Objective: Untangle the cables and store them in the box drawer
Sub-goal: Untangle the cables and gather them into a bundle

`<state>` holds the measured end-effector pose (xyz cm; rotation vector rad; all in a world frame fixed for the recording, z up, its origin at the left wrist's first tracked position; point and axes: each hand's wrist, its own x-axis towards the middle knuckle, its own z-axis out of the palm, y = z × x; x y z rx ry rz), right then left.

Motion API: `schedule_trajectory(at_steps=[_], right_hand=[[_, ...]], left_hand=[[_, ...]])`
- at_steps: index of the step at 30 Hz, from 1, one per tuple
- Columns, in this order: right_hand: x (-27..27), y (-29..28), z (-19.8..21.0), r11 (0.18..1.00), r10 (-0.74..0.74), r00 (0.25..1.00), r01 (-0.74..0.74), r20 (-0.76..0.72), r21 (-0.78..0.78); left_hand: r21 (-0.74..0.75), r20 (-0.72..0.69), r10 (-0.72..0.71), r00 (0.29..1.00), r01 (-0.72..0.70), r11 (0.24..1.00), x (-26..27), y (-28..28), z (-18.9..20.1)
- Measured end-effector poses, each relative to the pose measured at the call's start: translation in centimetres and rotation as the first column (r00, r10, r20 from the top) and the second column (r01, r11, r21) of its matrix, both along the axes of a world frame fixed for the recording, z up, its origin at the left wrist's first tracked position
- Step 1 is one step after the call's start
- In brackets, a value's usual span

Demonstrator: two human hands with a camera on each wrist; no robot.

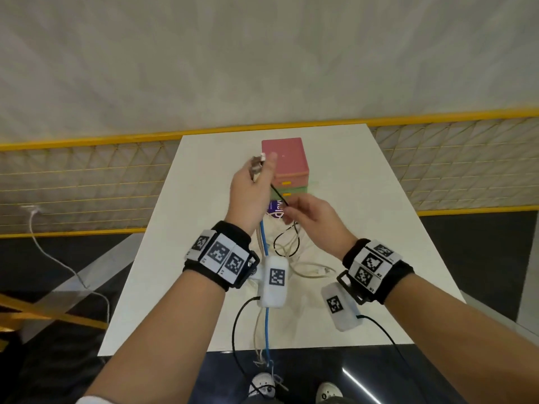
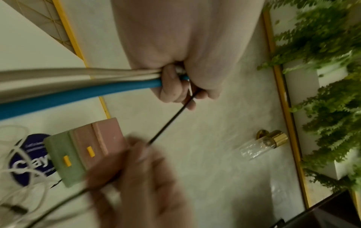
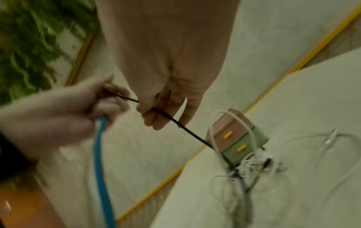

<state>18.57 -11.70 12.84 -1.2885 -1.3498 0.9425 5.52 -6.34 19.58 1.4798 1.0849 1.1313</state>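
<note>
My left hand (image 1: 256,182) is raised above the table and grips a bundle of cable ends: a blue cable (image 2: 78,92), beige cables (image 2: 68,74) and a thin black cable (image 2: 171,118). The blue cable (image 1: 264,240) hangs down past the table's front edge. My right hand (image 1: 306,214) pinches the same black cable (image 3: 175,121) a short way from the left hand. More white and black cables (image 1: 294,252) lie tangled on the table. The small drawer box (image 1: 287,167), pink above green with yellow handles, stands behind my hands with both drawers shut.
A dark blue round label (image 1: 275,209) lies in front of the box. The white table (image 1: 379,228) has yellow-railed mesh fencing (image 1: 87,182) behind it. A loose white cable (image 1: 58,263) lies on the floor at left. My shoes (image 1: 329,392) show below the table edge.
</note>
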Motion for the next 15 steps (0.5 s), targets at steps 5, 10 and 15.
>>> schedule_trajectory(at_steps=[5,10,15], right_hand=[[2.6,0.4,-4.1,0.989,0.035,0.866,0.043,0.499,-0.144],[3.3,2.2,-1.7,0.99,-0.084,0.936,0.118,0.342,-0.081],[1.0,3.0,2.8,0.99,-0.062,0.975,0.034,0.212,0.135]], left_hand=[[0.028,0.201,0.045,0.979,-0.051,0.998,-1.7,1.3,2.9],[-0.021,0.033,-0.094,0.995,0.094,0.995,-2.5,1.1,2.7],[-0.068,-0.446,-0.285,0.848,0.286,0.956,-1.8,0.4,1.0]])
